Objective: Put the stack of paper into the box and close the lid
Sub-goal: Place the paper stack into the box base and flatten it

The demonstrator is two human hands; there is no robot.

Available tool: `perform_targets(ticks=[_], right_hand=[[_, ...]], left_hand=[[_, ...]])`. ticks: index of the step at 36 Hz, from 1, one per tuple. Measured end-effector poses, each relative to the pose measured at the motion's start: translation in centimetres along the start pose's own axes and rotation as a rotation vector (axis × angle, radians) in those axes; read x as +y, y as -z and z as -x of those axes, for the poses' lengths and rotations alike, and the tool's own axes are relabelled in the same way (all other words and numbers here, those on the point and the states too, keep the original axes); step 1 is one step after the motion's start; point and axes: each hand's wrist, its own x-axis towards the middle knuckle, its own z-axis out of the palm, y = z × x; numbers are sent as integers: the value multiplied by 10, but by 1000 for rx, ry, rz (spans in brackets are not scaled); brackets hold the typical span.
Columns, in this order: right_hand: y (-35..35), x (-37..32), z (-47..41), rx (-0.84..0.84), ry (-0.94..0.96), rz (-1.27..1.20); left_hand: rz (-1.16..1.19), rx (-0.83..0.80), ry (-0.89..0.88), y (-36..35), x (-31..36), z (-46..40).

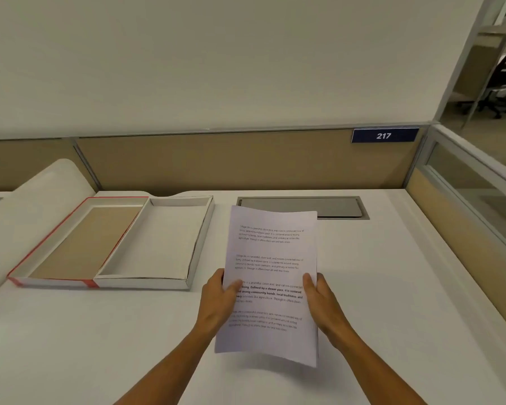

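White desk (392, 287) fills the lower frame, and we have both hands up at centre, holding the stack of paper (270, 276) lifted off the surface, its shadow falling just beneath its lower edge. The left hand (216, 299) grips the stack's left edge, thumb curled over the printed face, the other fingers tucked behind where we cannot see them. The right hand (322, 299) clamps the right edge the same way, thumb on top, fingers hidden under the sheets. The top page carries four blocks of text, and the far edge bows a little. Over at left of frame sits the box (197, 247), open and white inside, and touching its left side lies the lid (46, 247), red-edged, brown inside, facing up. The paper hangs just right of the box, not over it. Upper right, a blue plate reads 217 (383, 135) on the tan partition (216, 162), with a grey hatch (333, 206) set in the desk behind the paper.
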Motion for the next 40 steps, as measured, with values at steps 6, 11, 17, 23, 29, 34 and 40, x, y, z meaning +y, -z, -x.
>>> perform_targets(ticks=[6, 11, 17, 23, 29, 34, 40], right_hand=[[3, 0, -1, -103, -56, -15], [-3, -9, -5, -82, -123, -84], [-28, -29, -17, -37, -127, -59], [-76, -53, -33, -6, -135, -48], [-134, -78, -47, 32, -138, -64], [-179, -96, -62, 64, -148, -69], [-229, -115, -90, 77, -151, -52]], left_hand=[[-57, -14, 117, 6, 6, 5], [-27, -28, 205, 19, 8, 2], [5, -55, 260, 49, 4, -16], [-8, -69, 263, 93, -5, -49], [-74, -10, 234, 144, -19, -84], [-71, -2, 228, 182, -30, -115], [3, -42, 267, 228, -52, -157]])
